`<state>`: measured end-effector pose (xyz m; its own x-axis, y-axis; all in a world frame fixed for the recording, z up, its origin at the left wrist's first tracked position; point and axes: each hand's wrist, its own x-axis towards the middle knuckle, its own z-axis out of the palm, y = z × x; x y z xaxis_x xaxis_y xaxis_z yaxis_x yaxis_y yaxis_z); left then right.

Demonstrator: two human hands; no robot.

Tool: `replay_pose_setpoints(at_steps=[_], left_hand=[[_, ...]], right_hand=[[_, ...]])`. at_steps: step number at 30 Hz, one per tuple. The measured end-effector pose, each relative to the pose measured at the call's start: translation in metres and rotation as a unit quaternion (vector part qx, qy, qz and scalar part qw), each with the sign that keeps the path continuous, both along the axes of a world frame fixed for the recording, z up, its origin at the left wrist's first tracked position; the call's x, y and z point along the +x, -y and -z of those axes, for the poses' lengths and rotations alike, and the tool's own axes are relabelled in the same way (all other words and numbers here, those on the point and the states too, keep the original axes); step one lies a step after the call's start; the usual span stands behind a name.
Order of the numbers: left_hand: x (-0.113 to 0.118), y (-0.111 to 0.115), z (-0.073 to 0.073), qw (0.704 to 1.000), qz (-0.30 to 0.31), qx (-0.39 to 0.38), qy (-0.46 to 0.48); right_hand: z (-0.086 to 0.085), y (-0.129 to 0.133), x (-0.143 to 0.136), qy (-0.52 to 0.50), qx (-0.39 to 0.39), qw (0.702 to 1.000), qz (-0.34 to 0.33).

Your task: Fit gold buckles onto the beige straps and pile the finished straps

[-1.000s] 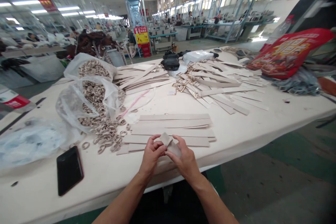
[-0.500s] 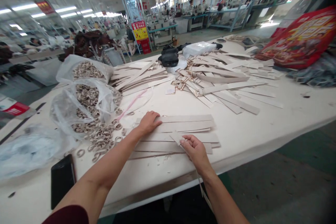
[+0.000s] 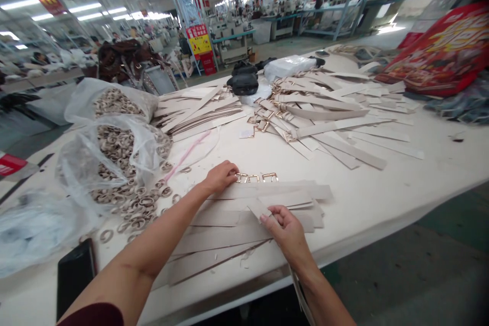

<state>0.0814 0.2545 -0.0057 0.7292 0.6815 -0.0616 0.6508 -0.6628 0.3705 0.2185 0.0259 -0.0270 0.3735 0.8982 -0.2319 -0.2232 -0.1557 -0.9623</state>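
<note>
My left hand (image 3: 223,178) is closed, its fingertips on the leftmost of several gold-coloured metal buckles (image 3: 269,177) lying in a row behind the strips. Part of that buckle is hidden by the fingers. Between the thumb and fingers of my right hand (image 3: 284,226) is the end of a pale beige strap (image 3: 258,208); its length hangs below the wrist, over the table's front edge. Beneath and between both hands, flat beige strips (image 3: 225,240) lie overlapped in a loose, fanned pile.
Clear plastic bags (image 3: 132,175) spill small beige loops (image 3: 139,211) at the left. A phone (image 3: 76,277) lies near the left front. Buckled straps (image 3: 324,112) are heaped at the back right, with more strips (image 3: 202,112) back left. A red bag (image 3: 439,53) stands far right.
The buckles by my left hand have come into view, where only a small glint showed before. The strips have spread toward the front edge. My right hand still holds the strap end.
</note>
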Motion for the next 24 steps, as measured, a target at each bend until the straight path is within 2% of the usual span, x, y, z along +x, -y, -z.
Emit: replay_pose_setpoints(at_steps=[5, 12, 15, 20, 24], left_hand=[[0.008, -0.003, -0.001, 0.998, -0.001, 0.0, -0.061], [0.009, 0.006, -0.009, 0.99, -0.055, 0.038, -0.123], [0.012, 0.004, -0.013, 0.988, -0.069, 0.032, -0.134], [0.016, -0.002, -0.014, 0.989, -0.108, -0.016, -0.102], [0.001, -0.009, -0.019, 0.987, -0.13, -0.088, -0.018]], right_hand=[[0.001, 0.002, -0.001, 0.009, 0.008, 1.0, 0.003], [0.0, 0.002, -0.003, 0.025, 0.016, 0.999, 0.025], [0.001, 0.003, -0.004, 0.019, 0.03, 0.999, 0.032], [0.003, 0.006, -0.006, 0.042, 0.043, 0.997, 0.056], [0.004, 0.007, -0.004, 0.038, 0.046, 0.998, 0.038]])
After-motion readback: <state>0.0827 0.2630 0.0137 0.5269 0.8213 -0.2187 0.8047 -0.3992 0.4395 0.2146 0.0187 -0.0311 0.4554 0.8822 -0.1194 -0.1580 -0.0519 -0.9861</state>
